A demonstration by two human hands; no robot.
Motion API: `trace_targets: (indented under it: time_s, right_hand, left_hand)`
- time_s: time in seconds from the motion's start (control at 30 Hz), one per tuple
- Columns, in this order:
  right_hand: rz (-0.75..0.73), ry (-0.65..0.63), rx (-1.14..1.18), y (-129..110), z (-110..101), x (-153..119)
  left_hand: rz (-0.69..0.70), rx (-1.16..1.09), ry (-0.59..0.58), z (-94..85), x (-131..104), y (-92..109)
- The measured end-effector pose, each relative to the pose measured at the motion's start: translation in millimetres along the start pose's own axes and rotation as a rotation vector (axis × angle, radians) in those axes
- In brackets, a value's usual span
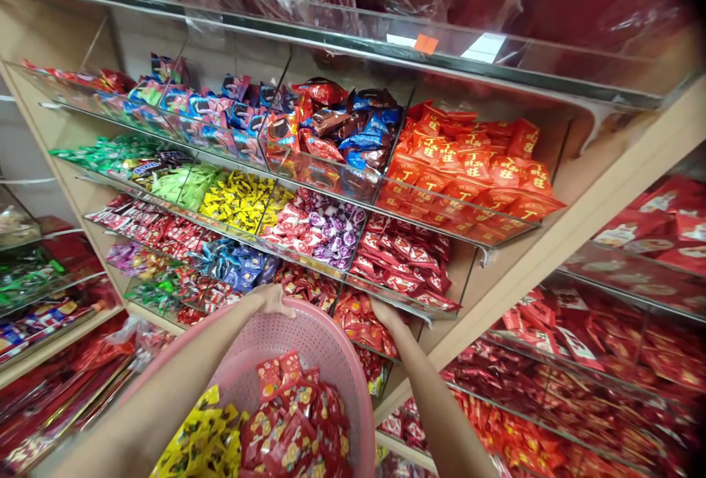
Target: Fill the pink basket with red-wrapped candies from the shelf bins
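Note:
My left hand [276,301] is closed over the far rim of a pink perforated plastic basket [232,342]. Inside the basket lie yellow-wrapped candies [201,437] on the left and red candy packets with orange fruit prints [298,426] on the right. To the right of the basket, my right hand [386,314] reaches into a low shelf compartment and touches similar red candy packets [358,320]. Its fingers are mostly hidden among the packets, so whether they grip any cannot be told.
Glass-fronted shelves hold orange-red packets [468,154], purple and red lollipops [325,224], yellow candies [240,202] and dark red packets [405,261]. A slanting wooden upright [540,235] stands right of my right arm. Above, a glass shelf edge [342,44] juts out.

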State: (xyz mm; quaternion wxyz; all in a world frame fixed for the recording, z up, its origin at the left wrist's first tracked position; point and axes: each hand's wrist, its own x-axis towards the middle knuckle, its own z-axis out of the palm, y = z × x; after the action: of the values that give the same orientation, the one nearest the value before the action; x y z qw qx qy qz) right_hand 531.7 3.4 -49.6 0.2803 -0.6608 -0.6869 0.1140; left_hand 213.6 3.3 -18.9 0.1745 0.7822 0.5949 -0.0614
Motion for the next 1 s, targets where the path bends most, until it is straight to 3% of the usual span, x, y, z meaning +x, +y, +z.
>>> trace_targets:
  time_s: [0.13,0.3,0.53,0.67,0.83,1.0]
  right_hand:
    - [-0.048,0.001,-0.107,2.9,9.5,-24.6]
    - [-0.127,0.108,-0.311,-0.6,19.1,-58.5]
    - [-0.164,0.135,-0.312,1.1,16.8,-61.1]
    - [-0.101,0.134,-0.286,0.8,10.6,-59.6]
    - [0.178,0.19,-0.32,-3.8,5.0,-56.7]
    - [0.186,0.116,-0.395,-9.4,3.4,-55.2]
  left_hand:
    - [-0.018,0.003,0.015,2.3,1.6,-1.5]
    - [-0.018,-0.021,0.019,1.4,-0.5,-1.1]
    - [-0.033,-0.029,0.018,-0.1,-3.3,-0.1]
    - [-0.035,-0.025,0.016,-0.2,-2.8,0.0]
    - [-0.048,-0.019,0.022,-0.4,-3.4,1.6]
    - [-0.005,-0.033,0.002,-1.6,-4.3,1.7]
